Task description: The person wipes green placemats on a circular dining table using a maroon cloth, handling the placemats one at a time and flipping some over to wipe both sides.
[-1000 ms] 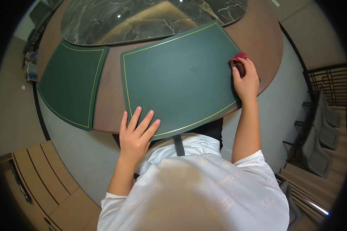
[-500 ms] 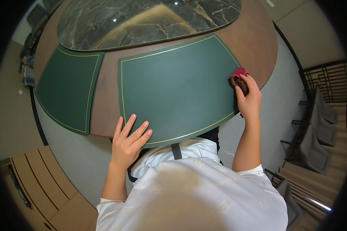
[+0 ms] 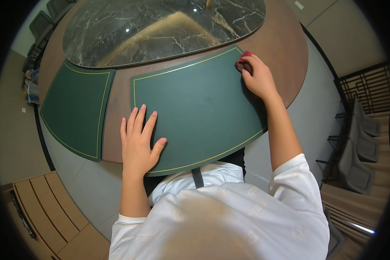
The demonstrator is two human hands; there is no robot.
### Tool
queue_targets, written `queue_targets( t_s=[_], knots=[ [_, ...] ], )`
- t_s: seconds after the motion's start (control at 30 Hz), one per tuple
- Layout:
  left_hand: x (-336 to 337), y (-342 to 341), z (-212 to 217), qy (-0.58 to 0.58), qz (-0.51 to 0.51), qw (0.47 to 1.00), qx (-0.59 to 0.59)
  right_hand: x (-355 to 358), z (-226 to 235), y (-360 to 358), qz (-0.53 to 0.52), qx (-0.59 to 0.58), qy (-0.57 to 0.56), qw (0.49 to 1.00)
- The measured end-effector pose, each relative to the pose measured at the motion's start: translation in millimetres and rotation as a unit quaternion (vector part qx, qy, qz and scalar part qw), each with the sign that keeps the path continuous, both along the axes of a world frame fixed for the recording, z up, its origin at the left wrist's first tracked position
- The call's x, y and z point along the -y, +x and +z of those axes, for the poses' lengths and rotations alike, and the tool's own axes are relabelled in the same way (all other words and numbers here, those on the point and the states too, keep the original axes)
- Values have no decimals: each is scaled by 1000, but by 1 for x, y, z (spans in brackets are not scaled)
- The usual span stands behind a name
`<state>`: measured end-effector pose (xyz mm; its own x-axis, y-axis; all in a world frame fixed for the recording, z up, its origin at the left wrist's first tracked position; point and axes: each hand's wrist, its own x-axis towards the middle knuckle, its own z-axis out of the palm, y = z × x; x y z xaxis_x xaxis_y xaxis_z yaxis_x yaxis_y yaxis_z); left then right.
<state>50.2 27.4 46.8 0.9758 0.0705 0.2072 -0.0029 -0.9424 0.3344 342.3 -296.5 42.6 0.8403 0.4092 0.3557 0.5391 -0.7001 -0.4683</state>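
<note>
A green placemat [image 3: 195,117] with a thin gold border lies on the round brown table [image 3: 286,56] in front of me. My left hand [image 3: 139,145] rests on its left side, fingers stretched out and thumb apart, holding nothing. At the mat's far right corner, my right hand [image 3: 261,80] is closed round a bunched dark brown and red cloth [image 3: 244,66], pressed to the mat's edge. Part of the cloth is hidden under my fingers.
A second green placemat [image 3: 73,108] lies to the left. Beyond both mats sits a dark marbled slab [image 3: 160,34]. Grey chairs [image 3: 356,167] stand at the right, and a slatted wooden cabinet [image 3: 52,203] stands at the lower left.
My right hand has moved the cloth away from me along the mat's right edge to the far corner. My left hand has slid a little farther up the mat's left side.
</note>
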Motion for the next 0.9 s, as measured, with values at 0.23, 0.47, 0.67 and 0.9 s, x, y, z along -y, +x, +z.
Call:
queue_targets(
  t_s=[0.23, 0.47, 0.67, 0.9],
  knots=[
    [4, 2, 2, -13, 12, 1000, 0, -40, 8, 27, 57, -48, -26, 997],
    [4, 10, 0, 6, 11, 999, 31, -68, -2, 4, 134, -50, 12, 990],
    [-3, 16, -8, -8, 5, 998, 68, -120, 1, -75, 284, -8, 92, 954],
    [-1, 1, -6, -25, 26, 999, 26, -103, 5, -84, 188, -29, 39, 981]
  ],
)
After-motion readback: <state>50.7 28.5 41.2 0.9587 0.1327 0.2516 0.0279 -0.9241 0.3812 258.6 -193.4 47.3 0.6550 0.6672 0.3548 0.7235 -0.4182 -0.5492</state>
